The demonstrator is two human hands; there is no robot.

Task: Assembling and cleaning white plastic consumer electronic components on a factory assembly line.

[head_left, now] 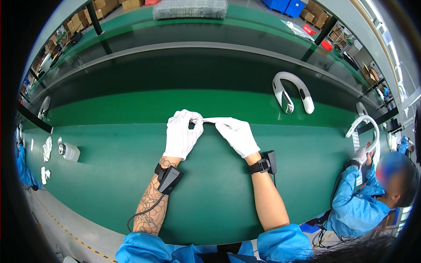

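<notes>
Both my hands wear white ribbed gloves and meet above the middle of the green bench. My left hand [182, 133] is closed in a pinch, thumb and index finger forming a loop. My right hand [237, 135] reaches toward it with fingers bent together. A narrow white piece, perhaps a glove fingertip, spans the gap between them, with a thin dark line below; what the fingers hold is too small to make out. Beyond my right hand, a white U-shaped neck fan [293, 91] lies on the bench. Each wrist carries a black strapped device.
At the left are a white bottle [69, 151] and crumpled white gloves [47, 148]. A co-worker in blue [359, 197] at the right holds another white neck fan [366, 125]. A raised ledge [197, 44] runs along the back, with stacked clear trays [190, 8] beyond.
</notes>
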